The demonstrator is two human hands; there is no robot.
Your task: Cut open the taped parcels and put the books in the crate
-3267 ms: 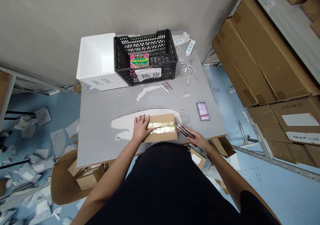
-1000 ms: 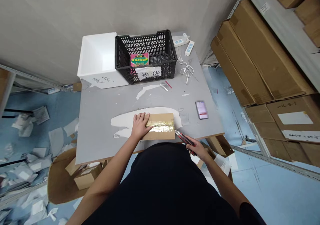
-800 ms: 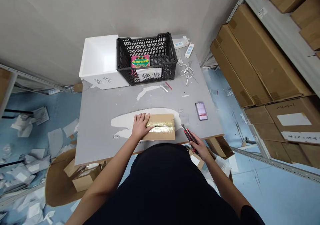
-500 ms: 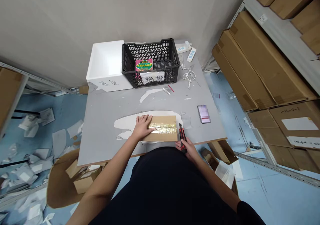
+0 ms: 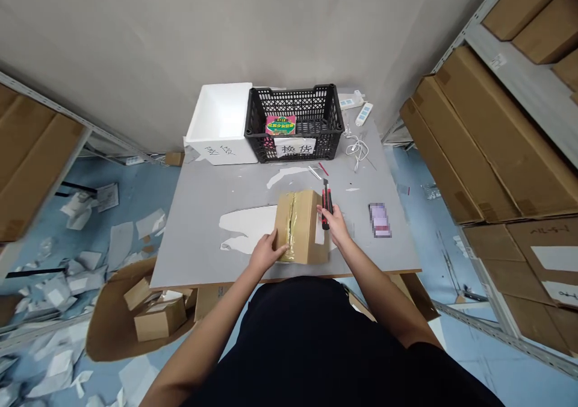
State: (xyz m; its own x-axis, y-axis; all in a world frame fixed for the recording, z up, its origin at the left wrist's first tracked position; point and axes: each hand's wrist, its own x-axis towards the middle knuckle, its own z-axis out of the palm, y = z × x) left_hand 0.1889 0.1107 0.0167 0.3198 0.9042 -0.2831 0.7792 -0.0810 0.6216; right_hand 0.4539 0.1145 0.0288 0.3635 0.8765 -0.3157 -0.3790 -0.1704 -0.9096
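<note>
Head view: the brown cardboard box with shiny yellow tape (image 5: 293,226) is near the front edge of the gray table (image 5: 189,232), around the middle. It touches both hands. The left hand (image 5: 264,254) has its thumb spread away from its bent fingers. The thumb is on the box's front left corner, and the fingers are by its left side. The right hand (image 5: 336,223) has its fingers curled shut around a red and black box cutter (image 5: 326,207). The blade points to the table's back edge. This hand is at the box's right side, by a white label (image 5: 320,229). I cannot tell if the box lies flat.

A white, uneven flat sheet (image 5: 250,220) sticks out left of the box. Gray top shows between it and the table's left edge. A phone with a blurry purple screen (image 5: 380,220) is near the right edge, well apart from the cutter. Along the back edge, a white foam bin (image 5: 244,152) is just beside a black plastic crate (image 5: 266,149). A curly white cable (image 5: 356,149) is right of the crate.
</note>
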